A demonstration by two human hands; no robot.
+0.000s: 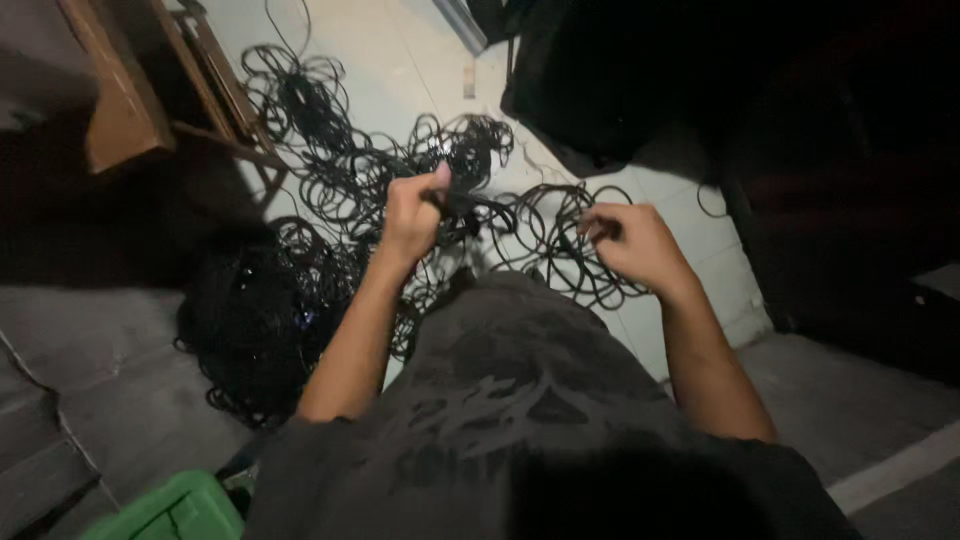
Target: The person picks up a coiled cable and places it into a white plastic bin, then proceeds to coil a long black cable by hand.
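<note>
Two bare hands work above a spread of thin black cable, seen from over the person's grey printed shirt [510, 400], which fills the near edge of the view. At lower left, beside the shirt, lies the corner of a green plastic crate [175, 510]. The left hand [412, 215] is closed in a fist, thumb pressed on top, pinching a strand of the black cable [470, 205] that runs rightward from it. The right hand [632, 245] is curled shut as well, its fingers gathered around loops of the same cable near its knuckles; the exact strand it holds cannot be told. Between and beneath both hands the cable forms loose overlapping coils on the pale tiled floor [400, 60]. To the left of the forearm sits a dense dark heap of tangled black cable [260, 320], resting where grey concrete meets the tiles. Farther off, more loops trail toward a brown wooden furniture frame [130, 90] at upper left. At upper right, a large black fabric mass [620, 80] lies in shadow.
</note>
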